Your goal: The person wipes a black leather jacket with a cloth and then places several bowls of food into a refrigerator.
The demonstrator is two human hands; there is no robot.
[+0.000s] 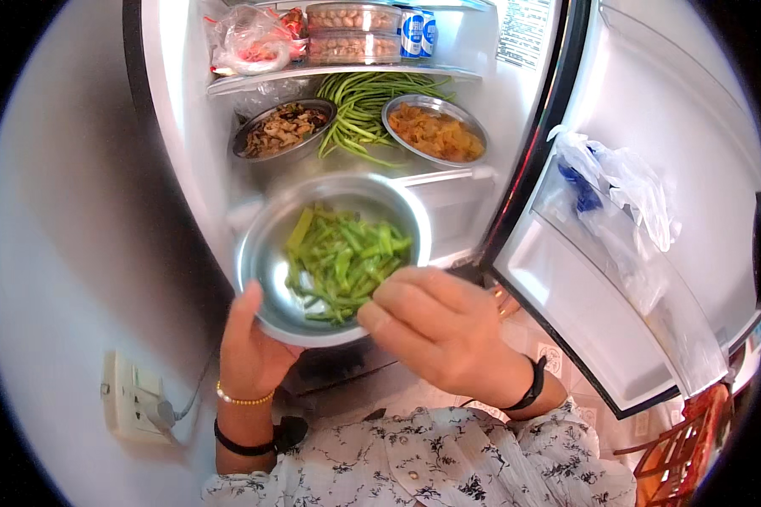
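A metal bowl (263,253) of chopped green vegetables (349,260) is held in front of the open fridge. My left hand (250,348) grips it from the lower left, thumb on the rim and fingers underneath. Over the bowl's lower right rim lies my right hand (437,329), its fingers bent and partly hiding the greens; whether it pinches the rim or some of the greens cannot be told. Behind the bowl, one fridge shelf bears a metal bowl of brown cooked food (282,130), a bunch of long green beans (361,104) and a metal bowl of orange-yellow food (437,133).
The upper glass shelf (355,71) holds a knotted plastic bag (250,41), stacked round containers (354,47) and cans (418,32). At right, plastic bags hang over the open fridge door's bin (628,279). A wall socket (136,399) with a plug is at left, a red basket (678,450) at lower right.
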